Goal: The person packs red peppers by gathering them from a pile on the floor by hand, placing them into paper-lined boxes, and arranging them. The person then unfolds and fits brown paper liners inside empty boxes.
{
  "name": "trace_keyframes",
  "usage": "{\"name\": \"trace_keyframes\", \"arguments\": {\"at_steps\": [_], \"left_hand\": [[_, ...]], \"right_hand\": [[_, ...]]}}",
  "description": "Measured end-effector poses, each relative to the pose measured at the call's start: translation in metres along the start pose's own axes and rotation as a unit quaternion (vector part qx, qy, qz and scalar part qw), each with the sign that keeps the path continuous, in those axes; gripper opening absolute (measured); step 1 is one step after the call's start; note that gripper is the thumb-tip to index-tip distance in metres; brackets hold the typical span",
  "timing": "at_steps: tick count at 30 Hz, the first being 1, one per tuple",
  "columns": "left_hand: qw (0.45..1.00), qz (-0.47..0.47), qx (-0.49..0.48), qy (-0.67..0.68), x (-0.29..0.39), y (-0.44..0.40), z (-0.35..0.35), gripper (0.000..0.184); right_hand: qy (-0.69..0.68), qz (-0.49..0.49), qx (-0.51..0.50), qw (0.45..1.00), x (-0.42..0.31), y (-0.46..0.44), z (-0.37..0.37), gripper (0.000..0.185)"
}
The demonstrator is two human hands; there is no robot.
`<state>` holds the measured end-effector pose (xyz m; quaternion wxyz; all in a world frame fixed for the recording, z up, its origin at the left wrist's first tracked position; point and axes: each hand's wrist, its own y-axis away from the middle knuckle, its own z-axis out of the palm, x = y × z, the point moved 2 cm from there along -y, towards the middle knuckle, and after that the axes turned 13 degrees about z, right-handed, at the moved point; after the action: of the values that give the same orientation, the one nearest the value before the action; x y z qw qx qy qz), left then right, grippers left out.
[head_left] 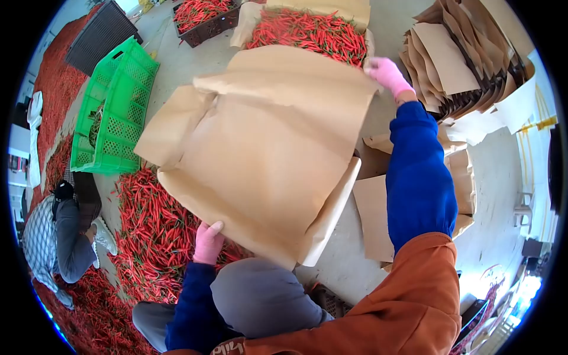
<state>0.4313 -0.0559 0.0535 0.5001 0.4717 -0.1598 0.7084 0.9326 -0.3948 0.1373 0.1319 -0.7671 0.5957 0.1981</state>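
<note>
A wide brown paper liner (254, 160), folded up into a box shape with raised sides and flaps, is tilted in front of me above my knees. Its inside holds nothing. My left hand (208, 241), in a pink glove, grips its near edge with the thumb on top. At the far right corner, my right hand (387, 76), also pink-gloved, is closed on the edge of the raised flap. Whether a crate lies under the paper is hidden. Red chillies (148, 236) are heaped beside my left arm.
Beyond the liner is a paper-lined box of chillies (307, 35), with a dark crate of chillies (204, 18) to its left. A green crate (115, 109) stands left. Stacked brown papers (447, 59) and another paper-lined box (461, 177) are right. A person (53, 236) crouches at left.
</note>
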Motion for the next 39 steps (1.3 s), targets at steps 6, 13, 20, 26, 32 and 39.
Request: {"name": "trace_keyframes", "arguments": {"at_steps": [6,13,20,26,32,39], "left_hand": [[1.000,-0.017,-0.002,0.016,-0.026,0.003,-0.018,0.042],[0.999,-0.019,-0.034,0.014,-0.037,0.023,-0.043,0.047],[0.999,-0.007,-0.032,0.015,-0.038,0.034,-0.043,0.052],[0.999,0.000,-0.030,0.034,-0.038,0.027,-0.030,0.050],[0.996,-0.007,0.019,0.091,-0.055,0.009,0.001,0.038],[0.994,-0.040,0.059,0.088,-0.064,0.006,-0.001,0.035]], "right_hand": [[-0.007,0.113,0.016,0.993,-0.008,0.032,0.001,0.029],[-0.015,-0.064,-0.176,0.982,-0.073,0.074,0.092,0.056],[-0.117,0.046,-0.353,0.927,-0.108,0.105,0.158,0.071],[-0.142,0.082,-0.389,0.907,-0.141,0.077,0.151,0.067],[-0.067,0.100,-0.282,0.952,-0.132,0.012,0.174,0.070],[0.000,0.030,-0.288,0.957,-0.149,0.037,0.163,0.070]]}}
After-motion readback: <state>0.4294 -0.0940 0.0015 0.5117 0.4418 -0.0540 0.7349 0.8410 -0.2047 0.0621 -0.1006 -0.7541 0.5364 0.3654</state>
